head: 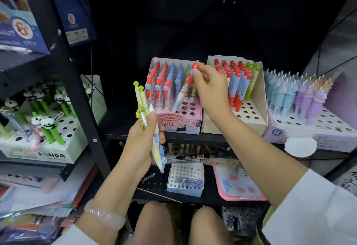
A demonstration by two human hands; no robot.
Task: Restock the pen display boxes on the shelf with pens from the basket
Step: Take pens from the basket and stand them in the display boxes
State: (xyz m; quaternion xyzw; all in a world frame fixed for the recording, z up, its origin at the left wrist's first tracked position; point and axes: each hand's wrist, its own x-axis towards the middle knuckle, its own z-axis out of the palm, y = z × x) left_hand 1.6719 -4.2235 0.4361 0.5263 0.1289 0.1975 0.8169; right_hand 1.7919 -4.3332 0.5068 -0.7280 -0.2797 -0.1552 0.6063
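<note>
Left hand (144, 140) fingers curled round a bunch of pens (152, 128), near the pink display box (179, 125) on the shelf (135, 134). Right hand (209, 88) pinches a red-capped pen (185, 86), tilted, tip over the box's empty holes.

- A red-and-white pen of smooth, glossy plastic (184, 88) is seen above a pink display box of printed, matt cardboard (178, 124).
- The beige cardboard box with torn, rough edges (234, 123) is shown on a black shelf of matt painted metal (193, 139).
- A translucent, polished pale-pink bangle (105, 216) is worn beside a white cloth sleeve (316, 212).
</note>
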